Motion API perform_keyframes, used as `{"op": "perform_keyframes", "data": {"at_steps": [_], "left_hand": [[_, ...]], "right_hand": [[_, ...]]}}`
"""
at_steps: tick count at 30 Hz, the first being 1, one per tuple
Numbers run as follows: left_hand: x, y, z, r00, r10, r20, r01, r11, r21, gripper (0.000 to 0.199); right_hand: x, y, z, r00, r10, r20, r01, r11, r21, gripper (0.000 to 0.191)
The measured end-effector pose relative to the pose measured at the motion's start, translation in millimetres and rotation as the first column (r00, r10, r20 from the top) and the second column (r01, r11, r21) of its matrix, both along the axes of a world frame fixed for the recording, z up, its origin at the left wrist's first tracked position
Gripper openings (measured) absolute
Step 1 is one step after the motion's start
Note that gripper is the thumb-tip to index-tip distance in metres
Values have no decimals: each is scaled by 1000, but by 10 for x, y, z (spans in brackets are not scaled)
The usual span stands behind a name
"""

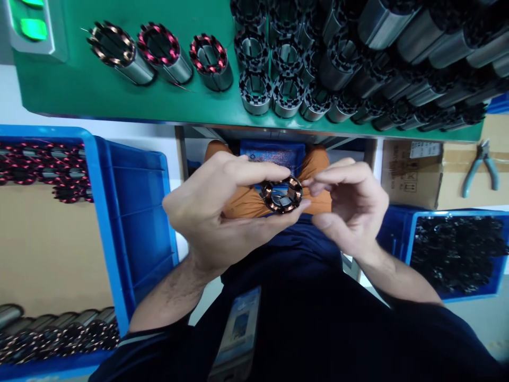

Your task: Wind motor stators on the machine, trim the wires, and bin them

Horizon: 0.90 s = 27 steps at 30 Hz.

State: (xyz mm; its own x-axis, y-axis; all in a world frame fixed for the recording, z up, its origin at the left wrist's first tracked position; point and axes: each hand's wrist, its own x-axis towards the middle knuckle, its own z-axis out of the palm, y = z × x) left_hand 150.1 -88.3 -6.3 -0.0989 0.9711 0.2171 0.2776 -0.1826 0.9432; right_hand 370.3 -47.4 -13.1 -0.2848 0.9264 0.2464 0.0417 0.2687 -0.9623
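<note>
A motor stator (281,195) with copper windings and a black slotted rim is held in front of my lap. My left hand (222,207) grips it between fingers and thumb, its ring-shaped end facing up toward me. To its right, my right hand (350,204) is half curled, fingertips close to the stator's right side and thumb apart from the fingers. I see nothing held in it. Three wound stators stand at the left of the green table: one copper-coloured (119,53) and two with red windings, a middle one (165,53) and a right one (210,62).
The green table (131,101) carries many unwound stators (288,95) on its right. Wound stators lie in a blue crate (107,223) on the left. At right, pliers (482,167) rest on a cardboard box (413,178), above a blue bin (413,233) of black parts.
</note>
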Motion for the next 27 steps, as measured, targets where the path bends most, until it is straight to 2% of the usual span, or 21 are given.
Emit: {"op": "perform_keyframes", "data": {"at_steps": [1, 3, 6, 9, 12, 14, 16, 18, 20, 23, 27], "left_hand": [[11, 0, 14, 998, 50, -42, -48, 997, 58, 40], [30, -1, 49, 980, 133, -149, -105, 977, 184, 35], [37, -10, 68, 972, 103, -211, -64, 981, 183, 32], [27, -12, 27, 988, 55, -142, -36, 990, 136, 38], [36, 8, -11, 993, -21, -120, 40, 987, 156, 44], [57, 23, -11, 986, -55, -159, 84, 979, 184, 41], [80, 27, -7, 977, -41, -212, 89, 971, 221, 32], [95, 16, -20, 969, 3, -247, 59, 968, 243, 27], [98, -2, -59, 968, 43, -249, 13, 975, 221, 34], [86, -26, -138, 973, 38, -230, -3, 989, 150, 47], [72, -27, -182, 954, -25, -300, 74, 985, 154, 27]], "right_hand": [[-15, -33, -12, 1000, 9, 18, -10, 1000, 20, 41], [-39, -70, -10, 998, -24, 55, 23, 999, 30, 32], [-28, -44, 34, 994, -40, 105, 40, 999, 11, 17], [36, 36, 80, 995, 20, 103, -23, 999, 34, 9], [60, 83, 122, 996, 45, 76, -48, 998, 35, 10], [21, 60, 148, 998, 37, 47, -36, 999, -22, 11], [-50, -10, 153, 1000, -7, 0, 7, 991, -135, 10], [-125, -111, 121, 998, -38, -54, 22, 964, -264, 14], [-185, -215, 52, 994, -44, -103, 3, 930, -367, 25], [-240, -322, -65, 980, -75, -184, -14, 898, -440, 25], [-260, -356, -116, 966, -128, -224, 5, 878, -479, 16]]}}
